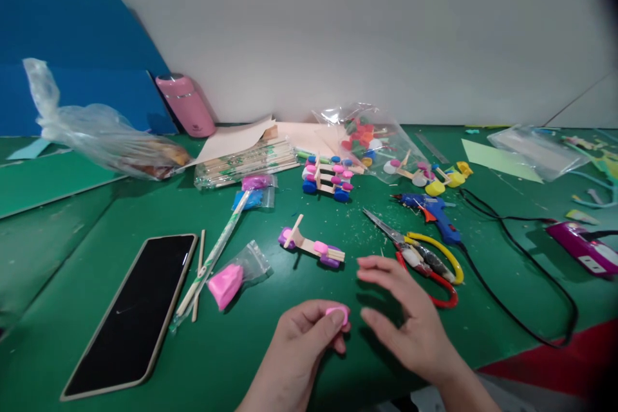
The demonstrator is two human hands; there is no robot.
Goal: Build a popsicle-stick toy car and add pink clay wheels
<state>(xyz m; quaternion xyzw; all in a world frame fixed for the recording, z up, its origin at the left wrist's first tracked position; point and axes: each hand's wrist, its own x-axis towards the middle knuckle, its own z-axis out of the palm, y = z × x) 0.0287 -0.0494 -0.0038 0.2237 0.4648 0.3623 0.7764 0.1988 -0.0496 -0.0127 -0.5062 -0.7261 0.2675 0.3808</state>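
Note:
Near the table's front edge, my left hand [309, 347] pinches a small lump of pink modelling clay [338, 314] between thumb and fingers. Just right of it my right hand [408, 315] hovers with fingers apart, holding nothing. Beyond both hands lies a small wooden-stick model [306, 243] with purple clay wheels and a pink clay piece on top. To its left is a clear bag holding pink clay [225, 286]. Scissors [420, 257] with red and yellow handles lie close behind my right hand.
A blue glue gun [432, 212] has its cord looping right toward a purple power strip [582, 248]. A phone [132, 315] and wrapped sticks [212, 257] lie left. Behind stand a clay-wheeled model [328, 177] and a pink bottle [187, 105].

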